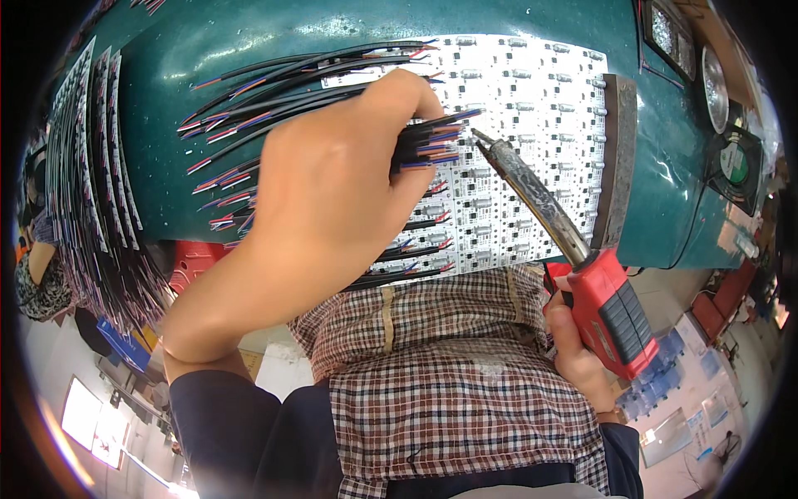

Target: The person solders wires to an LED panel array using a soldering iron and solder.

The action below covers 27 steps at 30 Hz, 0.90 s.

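Observation:
My left hand [332,166] is closed around a bundle of black cables [420,148], their stripped ends showing blue, red and white wires. It hovers over a white panel of small circuit boards [532,108], with the wire ends pointing right. In my right hand [578,353] is a red and black soldering gun [611,312], gripped by its handle. Its dark tip points up and left, close to the wire ends; whether it touches a board cannot be made out. More black cables [283,108] lie along the panel's left side, some partly hidden by my left hand.
A dark metal bar [615,158] lies along the panel's right edge on the green table [183,66]. Finished-looking boards with dangling cables [91,175] hang over the table's left side. A small fan [736,162] and a round metal dish [714,89] stand at right. Another person's arm [40,259] shows far left.

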Motion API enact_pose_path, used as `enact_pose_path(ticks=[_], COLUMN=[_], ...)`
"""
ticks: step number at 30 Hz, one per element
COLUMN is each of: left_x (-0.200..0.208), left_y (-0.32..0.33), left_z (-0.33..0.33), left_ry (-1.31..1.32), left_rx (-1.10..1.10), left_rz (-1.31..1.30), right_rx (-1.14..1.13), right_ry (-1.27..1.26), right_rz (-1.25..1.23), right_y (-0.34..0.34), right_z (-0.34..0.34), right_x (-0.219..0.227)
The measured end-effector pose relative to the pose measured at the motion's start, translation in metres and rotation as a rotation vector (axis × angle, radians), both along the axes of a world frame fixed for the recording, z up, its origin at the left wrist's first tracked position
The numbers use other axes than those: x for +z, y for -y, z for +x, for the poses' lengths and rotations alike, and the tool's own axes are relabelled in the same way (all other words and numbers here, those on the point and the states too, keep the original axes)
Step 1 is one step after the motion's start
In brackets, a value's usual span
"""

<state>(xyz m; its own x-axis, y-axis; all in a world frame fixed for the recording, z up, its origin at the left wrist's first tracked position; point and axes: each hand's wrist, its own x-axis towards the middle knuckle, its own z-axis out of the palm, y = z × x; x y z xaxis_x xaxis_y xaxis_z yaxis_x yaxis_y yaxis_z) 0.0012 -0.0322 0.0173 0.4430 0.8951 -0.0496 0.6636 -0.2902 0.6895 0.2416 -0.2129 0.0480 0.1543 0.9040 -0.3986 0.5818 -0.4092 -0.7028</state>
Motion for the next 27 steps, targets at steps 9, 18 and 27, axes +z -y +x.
enact_pose_path(ticks=[9, 18, 27], left_x=[-0.018, -0.019, -0.019], left_y=[0.003, 0.003, 0.003], left_z=[0.001, 0.002, 0.003], left_ry=[-0.041, -0.042, -0.043], left_rx=[-0.004, -0.021, -0.035], left_rz=[0.106, 0.116, 0.125], right_rx=[0.128, 0.128, 0.249], right_ry=[-0.032, -0.058, 0.042], right_rz=[0.068, 0.152, 0.25], right_y=[-0.006, -0.013, -0.022], right_z=[-0.003, -0.007, -0.008], right_x=[-0.011, -0.012, -0.008])
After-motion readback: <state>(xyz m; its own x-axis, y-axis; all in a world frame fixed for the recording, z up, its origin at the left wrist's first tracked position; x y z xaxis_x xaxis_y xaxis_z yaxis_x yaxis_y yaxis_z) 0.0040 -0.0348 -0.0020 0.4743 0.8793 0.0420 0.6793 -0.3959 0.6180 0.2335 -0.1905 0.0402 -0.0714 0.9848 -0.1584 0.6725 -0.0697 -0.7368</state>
